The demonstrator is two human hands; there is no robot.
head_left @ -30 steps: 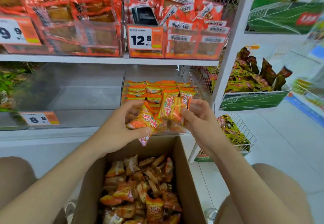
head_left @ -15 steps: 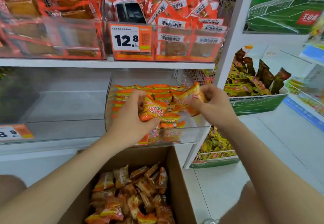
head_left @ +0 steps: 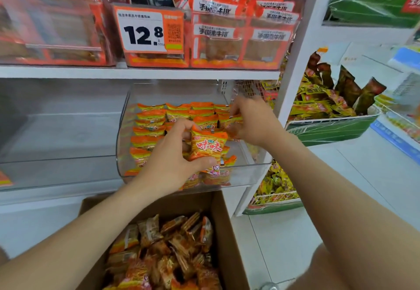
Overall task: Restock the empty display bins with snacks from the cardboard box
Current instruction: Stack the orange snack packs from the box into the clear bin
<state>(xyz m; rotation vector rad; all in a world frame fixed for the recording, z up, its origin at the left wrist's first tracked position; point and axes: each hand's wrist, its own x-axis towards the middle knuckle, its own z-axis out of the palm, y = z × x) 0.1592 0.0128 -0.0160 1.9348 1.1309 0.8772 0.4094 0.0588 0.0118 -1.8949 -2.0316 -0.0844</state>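
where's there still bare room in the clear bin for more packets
The bare patch is the bin's front right floor, between the stacked packets and the right wall, under the right hand. The neighbouring clear bin on the left looks bare too. Left side and back rows are crowded. The left hand grips a packet.

1. Bright, even light; shadows faint.
2. Whitish glare on the clear plastic bin front (head_left: 56, 171) at 9 o'clock.
3. Wide-angle bend tilts the white shelf upright (head_left: 304, 39) at 2 o'clock; edges smeared.
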